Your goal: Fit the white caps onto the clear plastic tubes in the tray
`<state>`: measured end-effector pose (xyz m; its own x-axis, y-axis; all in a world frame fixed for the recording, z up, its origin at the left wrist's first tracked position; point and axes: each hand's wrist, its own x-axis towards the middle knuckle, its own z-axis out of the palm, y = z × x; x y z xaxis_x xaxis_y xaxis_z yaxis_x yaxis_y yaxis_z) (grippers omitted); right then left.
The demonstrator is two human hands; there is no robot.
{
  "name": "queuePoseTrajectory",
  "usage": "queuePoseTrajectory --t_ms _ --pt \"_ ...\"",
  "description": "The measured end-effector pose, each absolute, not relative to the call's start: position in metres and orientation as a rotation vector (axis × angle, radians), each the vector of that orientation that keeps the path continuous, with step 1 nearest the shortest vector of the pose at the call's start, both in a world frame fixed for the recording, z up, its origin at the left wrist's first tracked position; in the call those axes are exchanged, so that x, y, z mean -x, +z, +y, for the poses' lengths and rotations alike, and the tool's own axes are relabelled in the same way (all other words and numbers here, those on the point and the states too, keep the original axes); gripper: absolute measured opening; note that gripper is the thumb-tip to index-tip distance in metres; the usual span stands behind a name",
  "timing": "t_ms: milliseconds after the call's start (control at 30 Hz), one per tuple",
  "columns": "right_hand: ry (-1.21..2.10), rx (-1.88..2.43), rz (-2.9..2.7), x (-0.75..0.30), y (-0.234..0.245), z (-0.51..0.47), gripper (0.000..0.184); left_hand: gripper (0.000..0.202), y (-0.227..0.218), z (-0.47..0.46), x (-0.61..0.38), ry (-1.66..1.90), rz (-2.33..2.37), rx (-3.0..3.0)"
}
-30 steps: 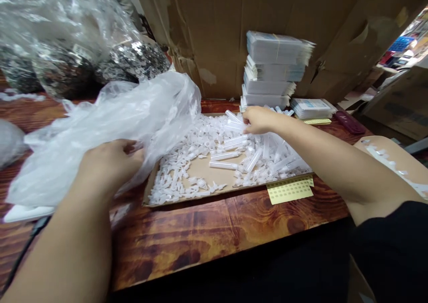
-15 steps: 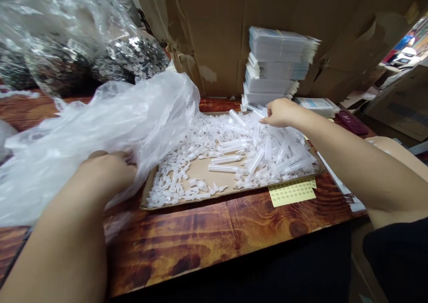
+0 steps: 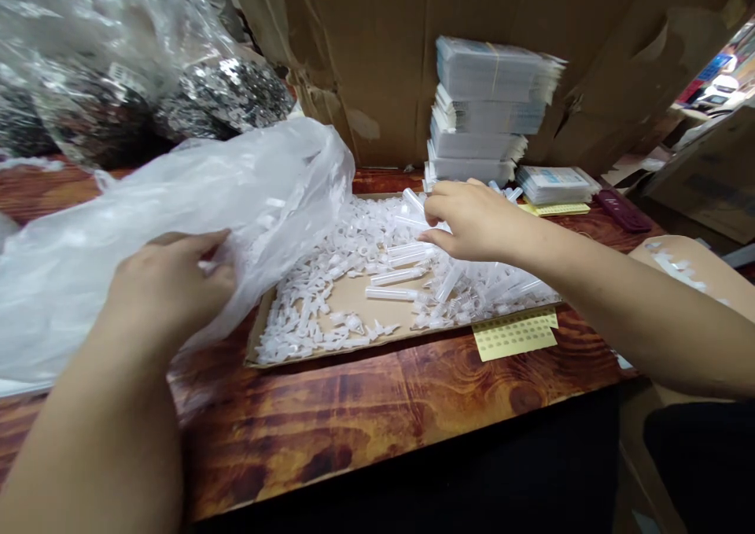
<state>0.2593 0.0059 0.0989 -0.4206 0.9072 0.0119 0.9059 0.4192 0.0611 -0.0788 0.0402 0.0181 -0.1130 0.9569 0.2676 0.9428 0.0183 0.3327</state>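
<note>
My left hand (image 3: 171, 282) is closed on the edge of a large, cloudy plastic bag (image 3: 236, 172), thumb and forefinger pinching its film. The bag lies over the left end of a shallow cardboard tray (image 3: 359, 306). Small white plastic fittings (image 3: 300, 306) cover much of the tray. Clear plastic tubes (image 3: 395, 293) lie among them, mostly in the middle and on the right. Over these tubes hovers my right hand (image 3: 472, 218), its thumb and forefinger curved and apart. No object shows between them; its other fingers are partly hidden.
Banded stacks of plastic-sleeved cards (image 3: 489, 117) stand behind the tray against a large cardboard box (image 3: 377, 54). Yellow sticker sheets (image 3: 516, 334) lie at the front edge. Bags of shiny metal pieces (image 3: 230, 93) sit at back left. A dark red case (image 3: 622, 210) lies at right.
My right hand has moved left and toward me over the tray, its fingers spreading. My left hand has shifted slightly left and up, still on the bag, whose near edge has moved with it.
</note>
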Motion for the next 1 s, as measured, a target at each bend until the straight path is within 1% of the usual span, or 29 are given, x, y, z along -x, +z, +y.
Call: queuePoseTrajectory --t_ms 33,133,267,367,467,500,567,633,767,833,900,1000 --pt "0.032 -1.646 2.670 -0.258 0.098 0.007 0.014 0.048 0.024 0.034 0.069 0.734 2.233 -2.055" --pt "-0.195 -1.498 2.792 -0.246 0.091 0.010 0.007 0.050 0.032 0.022 0.049 1.090 2.083 -1.870" --pt "-0.485 -1.245 2.844 -0.215 0.071 0.009 0.011 0.052 0.025 0.020 0.043 1.579 1.593 -1.703" --pt "-0.594 -1.030 2.838 -0.189 0.056 0.002 0.019 0.046 0.023 0.018 0.037 1.756 1.323 -1.574" --pt "-0.506 -0.965 2.905 -0.173 0.043 -0.002 0.025 0.037 0.027 0.010 0.028 1.717 1.231 -1.460" --pt "-0.451 -1.006 2.928 -0.170 0.040 -0.001 0.022 0.034 0.029 0.007 0.026 1.693 1.228 -1.450" --pt "-0.364 -1.144 2.951 -0.168 0.034 0.005 0.010 0.028 0.031 0.001 0.022 1.662 1.225 -1.473" --pt "-0.340 -1.285 2.942 -0.168 0.028 0.013 0.001 0.025 0.031 -0.003 0.021 1.632 1.213 -1.511" --pt "-0.425 -1.371 2.875 -0.167 0.015 0.028 0.009 0.023 0.025 -0.006 0.024 1.497 1.148 -1.575" --pt "-0.454 -1.378 2.878 -0.164 0.008 0.030 0.010 0.022 0.021 -0.005 0.026 1.401 1.076 -1.643" --pt "-0.425 -1.410 2.917 -0.162 0.001 0.031 0.003 0.021 0.017 -0.002 0.028 1.336 1.008 -1.694" --pt "-0.295 -1.469 2.942 -0.159 -0.004 0.032 0.010 0.022 0.014 0.002 0.029 1.327 0.979 -1.662"
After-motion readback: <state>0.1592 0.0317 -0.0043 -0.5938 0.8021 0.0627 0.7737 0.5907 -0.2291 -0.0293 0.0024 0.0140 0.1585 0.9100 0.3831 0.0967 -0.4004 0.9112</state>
